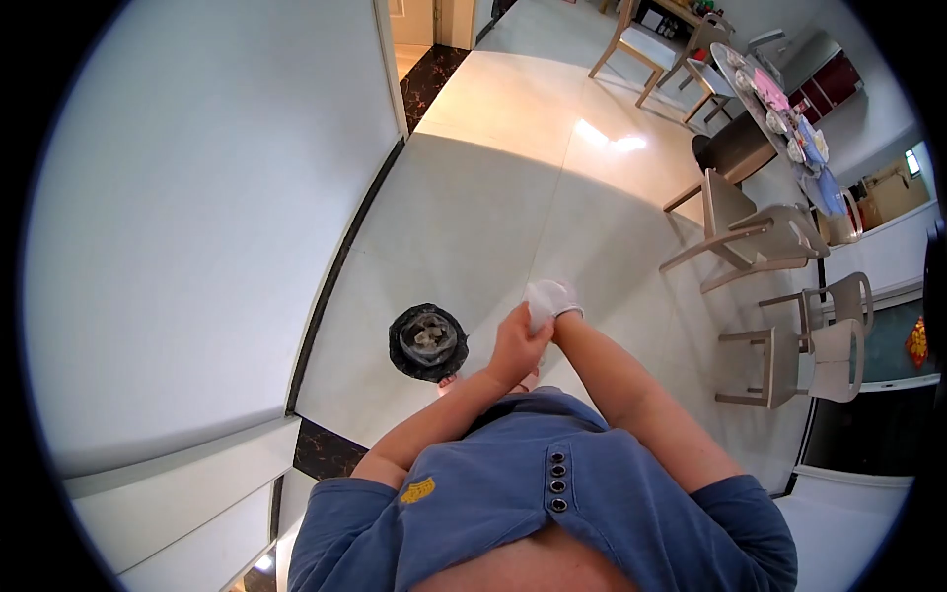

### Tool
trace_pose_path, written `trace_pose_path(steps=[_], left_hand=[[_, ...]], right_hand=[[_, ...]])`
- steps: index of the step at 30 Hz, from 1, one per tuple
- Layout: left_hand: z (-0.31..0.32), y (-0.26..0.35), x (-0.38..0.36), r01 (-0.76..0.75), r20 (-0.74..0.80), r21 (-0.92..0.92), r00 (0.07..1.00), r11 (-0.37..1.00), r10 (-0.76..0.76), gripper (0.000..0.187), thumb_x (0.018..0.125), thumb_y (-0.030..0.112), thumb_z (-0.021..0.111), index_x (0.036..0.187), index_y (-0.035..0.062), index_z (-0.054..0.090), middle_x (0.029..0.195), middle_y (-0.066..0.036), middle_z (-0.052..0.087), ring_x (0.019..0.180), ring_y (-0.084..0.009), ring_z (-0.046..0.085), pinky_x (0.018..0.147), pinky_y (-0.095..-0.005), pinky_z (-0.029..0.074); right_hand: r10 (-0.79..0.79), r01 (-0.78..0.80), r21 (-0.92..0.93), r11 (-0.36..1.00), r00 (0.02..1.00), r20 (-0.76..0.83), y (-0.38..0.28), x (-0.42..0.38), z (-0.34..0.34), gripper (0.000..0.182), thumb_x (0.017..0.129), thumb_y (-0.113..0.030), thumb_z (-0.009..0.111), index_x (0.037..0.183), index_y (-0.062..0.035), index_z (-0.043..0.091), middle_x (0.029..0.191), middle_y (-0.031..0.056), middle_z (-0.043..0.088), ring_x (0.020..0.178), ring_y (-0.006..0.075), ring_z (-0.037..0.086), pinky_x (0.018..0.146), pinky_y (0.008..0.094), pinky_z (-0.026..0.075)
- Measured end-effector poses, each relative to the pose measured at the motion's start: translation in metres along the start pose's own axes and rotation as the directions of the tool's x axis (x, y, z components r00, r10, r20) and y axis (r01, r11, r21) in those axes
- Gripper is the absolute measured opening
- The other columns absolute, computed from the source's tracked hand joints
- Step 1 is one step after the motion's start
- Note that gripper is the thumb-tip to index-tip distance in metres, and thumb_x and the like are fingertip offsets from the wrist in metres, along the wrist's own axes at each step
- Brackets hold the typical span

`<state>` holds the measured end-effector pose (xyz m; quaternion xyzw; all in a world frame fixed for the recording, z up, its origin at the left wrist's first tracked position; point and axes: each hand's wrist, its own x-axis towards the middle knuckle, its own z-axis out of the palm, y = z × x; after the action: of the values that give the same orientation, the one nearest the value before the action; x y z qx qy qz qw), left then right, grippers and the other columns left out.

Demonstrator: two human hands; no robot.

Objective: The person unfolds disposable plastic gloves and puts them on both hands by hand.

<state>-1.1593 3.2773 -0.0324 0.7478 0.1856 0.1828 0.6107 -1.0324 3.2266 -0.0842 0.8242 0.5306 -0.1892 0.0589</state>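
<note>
Near the middle of the view, my left hand (518, 347) is closed, its fingers pinching a thin, whitish, see-through item (538, 301) that looks like plastic or a glove. This item covers or hides my right hand (560, 298), which is at the end of the right forearm, its fingers not discernible. A pale pinkish edge runs around the right wrist. Below and left of the hands, a round bin (428, 340) lined with a black bag stands on the floor, with crumpled pale waste inside.
A white wall (207, 217) with a dark baseboard runs along the left. Wooden chairs (735, 232) stand at the right, beside a long table (730, 61) bearing dishes and cloths. Part of a foot (448, 383) shows beside the bin. A doorway (412, 39) is at the top.
</note>
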Motion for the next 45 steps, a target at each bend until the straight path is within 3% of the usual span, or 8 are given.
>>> trace_pose_path(steps=[4,8,10,13,17,28,35,45], left_hand=[[-0.004,0.023,-0.005,-0.414,0.139,0.248,0.910,0.876,0.390,0.023,0.069,0.008,0.056,0.088,0.0030,0.044,0.075,-0.015,0.052,0.068,-0.0332,0.054,0.056,-0.0377,0.044],[0.001,0.024,-0.012,-0.234,0.110,0.339,0.972,0.911,0.208,0.023,0.069,0.009,0.056,0.086,0.0044,0.042,0.075,-0.016,0.052,0.065,-0.0349,0.053,0.054,-0.0399,0.044],[0.002,0.025,-0.014,-0.179,0.074,0.240,0.983,0.954,0.166,0.022,0.070,0.009,0.056,0.087,0.0041,0.044,0.077,-0.016,0.053,0.066,-0.0349,0.054,0.056,-0.0390,0.044],[-0.001,0.038,-0.015,-0.113,0.048,0.059,0.993,0.992,0.111,0.023,0.071,0.010,0.056,0.090,0.0032,0.044,0.077,-0.018,0.054,0.068,-0.0359,0.054,0.057,-0.0386,0.044],[0.001,0.042,-0.016,-0.164,0.061,-0.098,0.984,0.982,0.170,0.024,0.071,0.012,0.057,0.090,0.0032,0.045,0.073,-0.018,0.055,0.067,-0.0361,0.054,0.058,-0.0367,0.043],[0.001,0.037,-0.014,-0.193,-0.030,0.071,0.980,0.979,0.195,0.024,0.069,0.013,0.060,0.088,0.0030,0.048,0.076,-0.016,0.055,0.067,-0.0343,0.054,0.056,-0.0376,0.044],[-0.001,0.039,-0.012,-0.291,0.013,0.343,0.952,0.893,0.305,0.027,0.065,0.013,0.061,0.087,0.0031,0.048,0.077,-0.012,0.053,0.061,-0.0314,0.054,0.049,-0.0379,0.043],[-0.012,0.048,-0.017,-0.384,0.095,0.223,0.923,0.896,0.373,0.028,0.065,0.010,0.060,0.090,0.0052,0.047,0.081,-0.010,0.053,0.064,-0.0320,0.054,0.053,-0.0365,0.044]], right_hand=[[0.067,-0.085,0.262,0.961,0.995,0.074,0.016,0.023,0.010,0.018,0.068,-0.024,0.049,0.071,-0.0081,0.059,0.070,0.0079,0.057,0.066,0.0207,0.055,0.052,0.0324,0.042],[0.190,-0.314,0.507,0.803,0.941,0.281,0.025,0.045,0.005,0.019,0.069,-0.022,0.048,0.065,-0.0050,0.055,0.056,0.0052,0.052,0.050,0.0134,0.050,0.047,0.0252,0.038],[0.425,-0.360,0.903,0.235,0.874,0.237,0.003,0.026,-0.033,0.017,0.070,-0.019,0.045,0.064,-0.0042,0.052,0.052,0.0032,0.049,0.042,0.0116,0.044,0.039,0.0258,0.033],[0.425,-0.209,0.973,0.096,0.893,0.150,-0.007,0.025,-0.043,0.023,0.073,-0.017,0.039,0.061,-0.0006,0.051,0.051,0.0083,0.050,0.048,0.0146,0.049,0.041,0.0294,0.034],[0.414,-0.154,0.949,0.276,0.910,0.027,-0.009,0.028,-0.048,0.023,0.074,-0.019,0.040,0.060,-0.0043,0.050,0.053,0.0048,0.051,0.045,0.0109,0.045,0.039,0.0259,0.031],[0.372,0.155,0.870,-0.468,0.928,0.035,-0.021,0.012,-0.113,0.021,0.078,-0.024,0.046,0.071,-0.0051,0.052,0.059,-0.0005,0.050,0.047,0.0057,0.042,0.043,0.0181,0.031],[0.459,0.272,0.809,-0.521,0.888,-0.003,-0.023,0.013,-0.114,0.020,0.075,-0.021,0.044,0.070,-0.0034,0.053,0.055,0.0002,0.049,0.042,0.0059,0.037,0.037,0.0199,0.025],[0.374,0.238,0.716,-0.657,0.927,0.034,-0.019,0.010,-0.109,0.015,0.079,-0.016,0.044,0.074,-0.0038,0.050,0.061,-0.0018,0.048,0.050,0.0052,0.042,0.043,0.0149,0.033]])
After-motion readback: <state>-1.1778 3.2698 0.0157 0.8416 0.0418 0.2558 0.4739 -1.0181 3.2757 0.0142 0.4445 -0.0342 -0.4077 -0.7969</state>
